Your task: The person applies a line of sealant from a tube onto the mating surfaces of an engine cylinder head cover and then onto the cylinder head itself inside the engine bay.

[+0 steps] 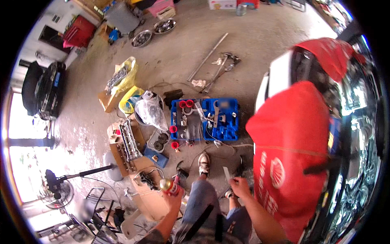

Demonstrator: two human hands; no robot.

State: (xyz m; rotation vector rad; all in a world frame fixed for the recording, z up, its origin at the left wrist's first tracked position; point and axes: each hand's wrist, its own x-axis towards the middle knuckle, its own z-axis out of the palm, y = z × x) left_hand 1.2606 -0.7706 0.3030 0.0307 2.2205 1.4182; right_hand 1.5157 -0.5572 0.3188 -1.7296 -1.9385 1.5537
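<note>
Head view. Standing on a concrete workshop floor (260, 49), looking down; both forearms enter from the lower edge.

Left hand (174, 194), lower centre-left: fingers wrapped around a spray can (170, 186), red body with a metallic top. Its long axis is tilted, top toward the upper left of the frame, over a cardboard box (152, 201) just left of the leg.

Right hand (239, 188), lower centre: pinches a small flat pale strip (226, 174), possibly a scraper or blade; too small to be sure. The strip rises from the fingers toward the upper left, long axis near upright in the frame.

Relation: can and strip sit at about the same height in the frame, apart, with the person's jeans-clad leg and shoe (203, 164) between them. Neither hand touches the other's item. The strip tip points roughly toward the open blue tool case (221, 122) in mid-frame.

Right forearm runs just beside the red cover (292, 142) draped over the car's edge at right. Engine parts (128, 144) lie in boxes, left of centre.
</note>
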